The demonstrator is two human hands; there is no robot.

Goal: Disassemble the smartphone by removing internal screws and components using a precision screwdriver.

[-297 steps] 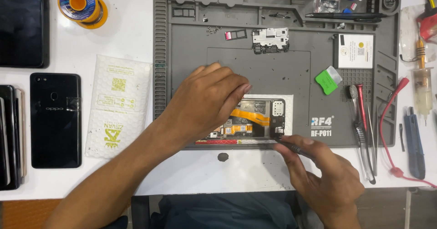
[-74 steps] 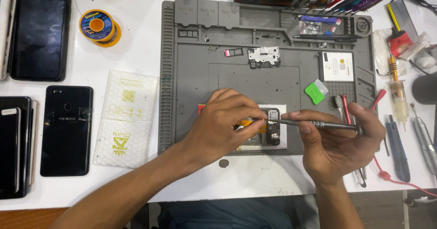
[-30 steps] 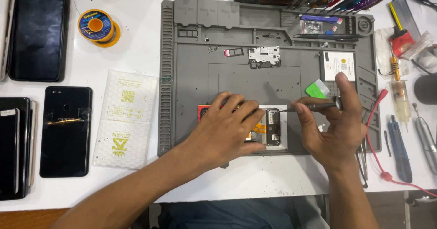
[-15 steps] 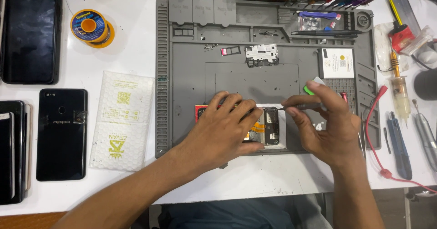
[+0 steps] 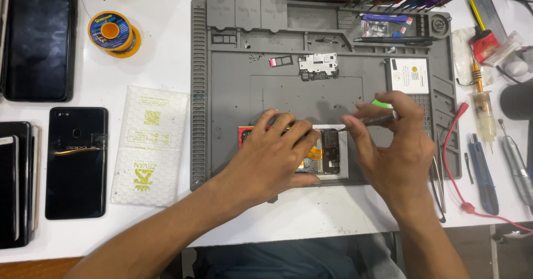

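An opened phone (image 5: 327, 151) with its back off lies on the grey work mat (image 5: 288, 90), showing dark boards and an orange flex cable. My left hand (image 5: 272, 157) rests flat on its left half and holds it down. My right hand (image 5: 394, 146) grips a thin metal screwdriver (image 5: 369, 122) whose tip points left at the phone's upper right part. A small green object (image 5: 382, 103) peeks out behind my right fingers.
A removed circuit board (image 5: 317, 66) and card tray (image 5: 281, 61) lie on the mat's upper middle. Black phones (image 5: 76, 159) and a white bubble pouch (image 5: 150, 146) sit left, a solder spool (image 5: 111, 32) far left. Tweezers, a red lead (image 5: 455, 162) and pens lie right.
Since 2.5 s ago my right hand has swung the screwdriver from level with the phone's middle up to its upper right. The left hand stays on the phone.
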